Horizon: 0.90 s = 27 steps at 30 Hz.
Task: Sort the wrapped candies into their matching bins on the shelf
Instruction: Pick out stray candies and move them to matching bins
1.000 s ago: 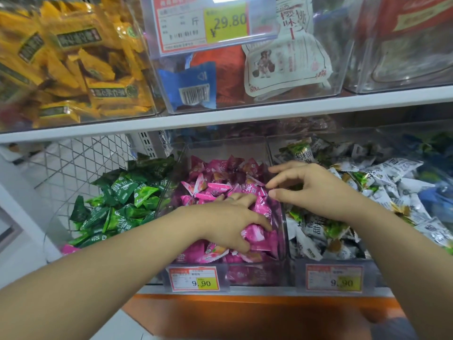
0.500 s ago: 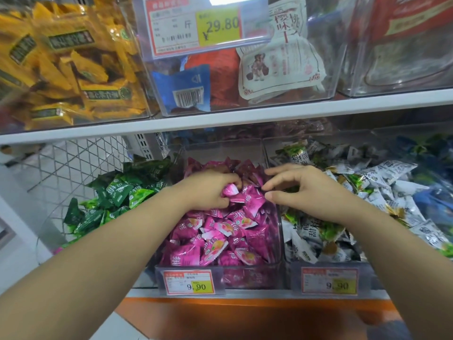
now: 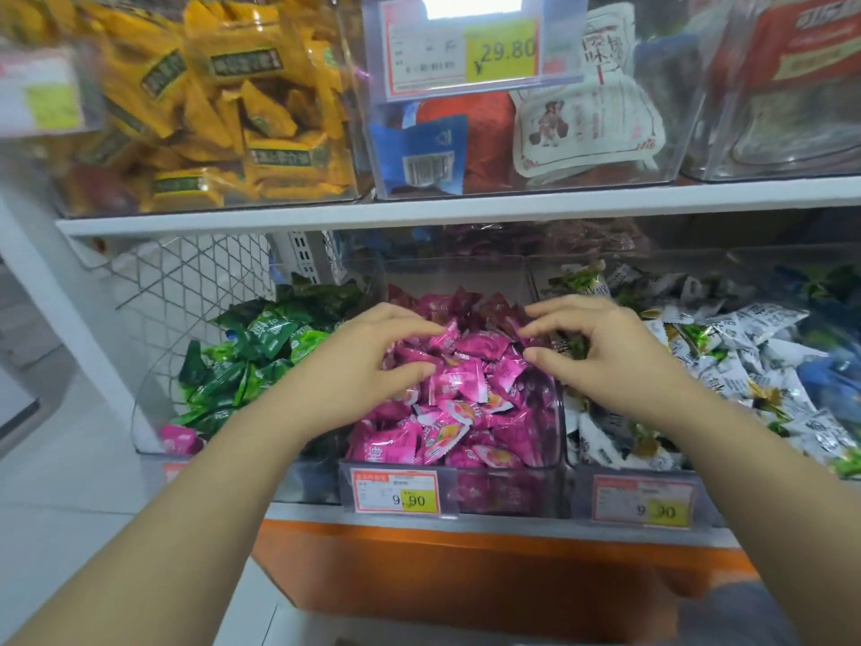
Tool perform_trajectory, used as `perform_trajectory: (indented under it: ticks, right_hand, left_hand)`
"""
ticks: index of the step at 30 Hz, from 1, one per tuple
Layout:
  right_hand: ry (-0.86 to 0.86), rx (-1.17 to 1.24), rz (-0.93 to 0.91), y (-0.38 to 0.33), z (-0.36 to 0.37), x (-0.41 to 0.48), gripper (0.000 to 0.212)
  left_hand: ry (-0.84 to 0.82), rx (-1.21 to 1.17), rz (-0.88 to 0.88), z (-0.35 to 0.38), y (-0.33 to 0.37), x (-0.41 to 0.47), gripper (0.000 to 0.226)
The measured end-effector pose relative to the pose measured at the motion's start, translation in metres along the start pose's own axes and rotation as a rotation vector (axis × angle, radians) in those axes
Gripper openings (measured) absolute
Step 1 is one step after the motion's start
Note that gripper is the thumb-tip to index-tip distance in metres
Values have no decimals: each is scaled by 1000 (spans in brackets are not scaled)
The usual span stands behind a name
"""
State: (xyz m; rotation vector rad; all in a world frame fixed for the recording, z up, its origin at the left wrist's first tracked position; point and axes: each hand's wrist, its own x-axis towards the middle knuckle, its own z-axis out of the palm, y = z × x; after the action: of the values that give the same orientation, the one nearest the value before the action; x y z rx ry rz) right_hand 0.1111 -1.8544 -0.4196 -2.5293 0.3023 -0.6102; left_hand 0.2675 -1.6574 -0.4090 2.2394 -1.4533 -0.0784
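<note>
Pink wrapped candies (image 3: 466, 384) fill the clear middle bin (image 3: 494, 496) on the lower shelf. My left hand (image 3: 368, 370) hovers over the pile's left side, fingers curved and spread, fingertips touching the top candies. My right hand (image 3: 601, 356) is held the same way over the divide between the pink bin and the bin of white-and-green candies (image 3: 745, 356). Neither hand plainly grips a candy. Green candies (image 3: 261, 347) fill the left bin, with one stray pink candy (image 3: 179, 438) at its front corner.
The upper shelf board (image 3: 466, 209) sits close above the bins and carries yellow candies (image 3: 233, 109) and a bin with a 29.80 price tag (image 3: 466, 49). Wire mesh (image 3: 186, 282) stands behind the green bin. Price labels (image 3: 396, 491) front the lower bins.
My left hand moved from the front of the pink pile up to its top, pinched a pink candy there, and now has its fingers spread. My right hand has barely shifted.
</note>
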Motion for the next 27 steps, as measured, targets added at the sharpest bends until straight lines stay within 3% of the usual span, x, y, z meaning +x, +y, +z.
perform_trajectory:
  ticks: [4,9,14,17,23,27]
  right_hand:
    - [-230,83,-121,-37,13,-1,23]
    - [-630,-66,-206,-59,52,10,37]
    - [-776,-283,-224,-54,64,33,53]
    - [-811,-411,-273,-52,72,39,59]
    - [-677,-569,-314,-32,46,60,29]
    - [-624,-592,-275,-22,26,67,33]
  left_hand:
    - [137,25,-89,4,-14,-43,38]
    - [123,100,-147,13,-23,-67,39]
    - [124,33,-103,11,-35,-67,37]
    - [113,-4,-93,10,-40,-65,35]
    - [112,-63,-51,7,-46,-64,33]
    - [128,-95,-43,6,-47,-62,32]
